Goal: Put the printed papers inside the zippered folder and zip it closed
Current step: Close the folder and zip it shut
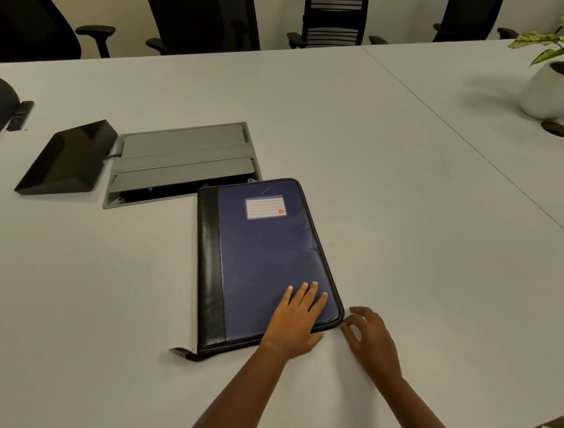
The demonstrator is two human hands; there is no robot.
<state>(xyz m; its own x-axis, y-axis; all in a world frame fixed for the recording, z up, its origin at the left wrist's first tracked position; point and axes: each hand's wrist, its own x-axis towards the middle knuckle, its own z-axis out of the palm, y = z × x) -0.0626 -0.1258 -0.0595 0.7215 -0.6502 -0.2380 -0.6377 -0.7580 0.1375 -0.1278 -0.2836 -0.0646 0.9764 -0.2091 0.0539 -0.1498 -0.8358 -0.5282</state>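
1. The left grip lies flat with straight fingers on the near right part of the folder, thumb over its near edge.
2. The right grip is curled, thumb and forefinger pinching the zip at the folder's near right corner; the pull is too small to make out.
3. The folder lies closed on the desk, blue cover up, black spine to the left, a zip tail sticking out at its near left corner.
4. Its far edge overlaps the near right corner of a grey hatch set in the desk.
5. A black wedge sits just left of the hatch.
6. The hatch's near flap shows a dark gap; I cannot tell what is inside.
7. A white pot holding a plant stands far right.
8. Black chairs line the far side.
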